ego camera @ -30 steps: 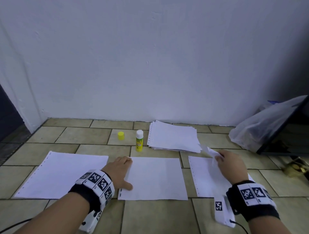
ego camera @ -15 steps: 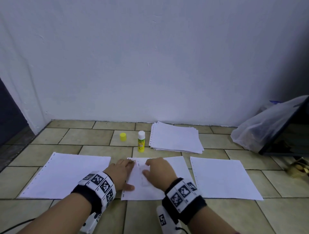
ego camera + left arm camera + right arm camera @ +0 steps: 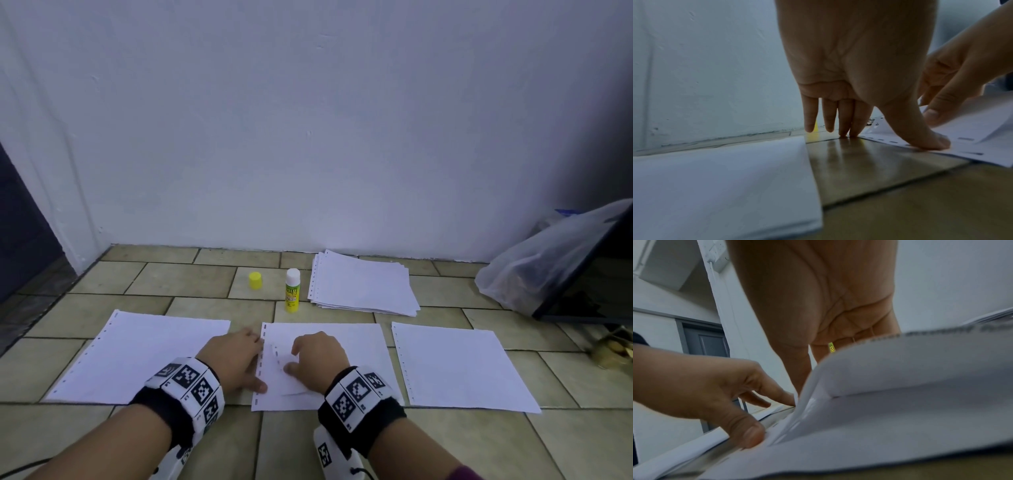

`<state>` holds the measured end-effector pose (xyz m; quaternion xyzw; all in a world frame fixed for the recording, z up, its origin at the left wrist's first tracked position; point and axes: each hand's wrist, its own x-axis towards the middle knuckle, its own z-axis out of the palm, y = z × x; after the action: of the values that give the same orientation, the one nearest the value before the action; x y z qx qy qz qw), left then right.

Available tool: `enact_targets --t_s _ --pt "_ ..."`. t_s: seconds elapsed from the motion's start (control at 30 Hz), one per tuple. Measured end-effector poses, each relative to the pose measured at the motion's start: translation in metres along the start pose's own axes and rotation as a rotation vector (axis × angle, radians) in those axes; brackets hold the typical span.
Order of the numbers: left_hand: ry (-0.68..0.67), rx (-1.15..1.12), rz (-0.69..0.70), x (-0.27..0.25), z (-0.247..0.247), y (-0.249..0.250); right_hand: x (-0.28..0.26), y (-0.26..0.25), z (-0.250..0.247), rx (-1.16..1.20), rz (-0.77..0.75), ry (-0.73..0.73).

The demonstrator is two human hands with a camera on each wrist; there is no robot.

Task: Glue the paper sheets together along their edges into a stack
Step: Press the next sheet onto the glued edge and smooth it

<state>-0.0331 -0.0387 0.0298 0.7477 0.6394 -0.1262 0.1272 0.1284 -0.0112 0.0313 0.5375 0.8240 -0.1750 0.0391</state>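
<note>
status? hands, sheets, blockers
Left hand flat, thumb pinning middle sheet at its punched edge. Right hand laying a small paper piece onto it. Glue stick uncapped, standing clear.

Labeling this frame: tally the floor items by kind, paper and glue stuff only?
Single paper sheets laid flat: 3
Small paper piece under the right hand: 1
Paper stack: 1
Glue stick: 1
Yellow cap: 1
Total: 7
</note>
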Motion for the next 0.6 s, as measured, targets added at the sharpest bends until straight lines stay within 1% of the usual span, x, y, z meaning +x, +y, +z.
enact_targets --t_s 0.2,0.3,0.43,0.6 --pt "-0.017 0.007 -0.031 0.004 0.005 0.001 0.001 -0.010 0.004 -0.005 -0.023 0.023" --pt "-0.016 -0.029 -0.017 0.004 0.005 -0.003 0.002 -0.009 0.004 0.006 -0.019 0.022" --pt "-0.047 -0.074 0.009 0.004 0.006 -0.010 0.003 -0.008 0.005 0.017 -0.018 0.021" --pt "0.032 -0.177 -0.013 0.005 0.010 -0.013 0.003 -0.009 0.005 0.037 -0.017 0.021"
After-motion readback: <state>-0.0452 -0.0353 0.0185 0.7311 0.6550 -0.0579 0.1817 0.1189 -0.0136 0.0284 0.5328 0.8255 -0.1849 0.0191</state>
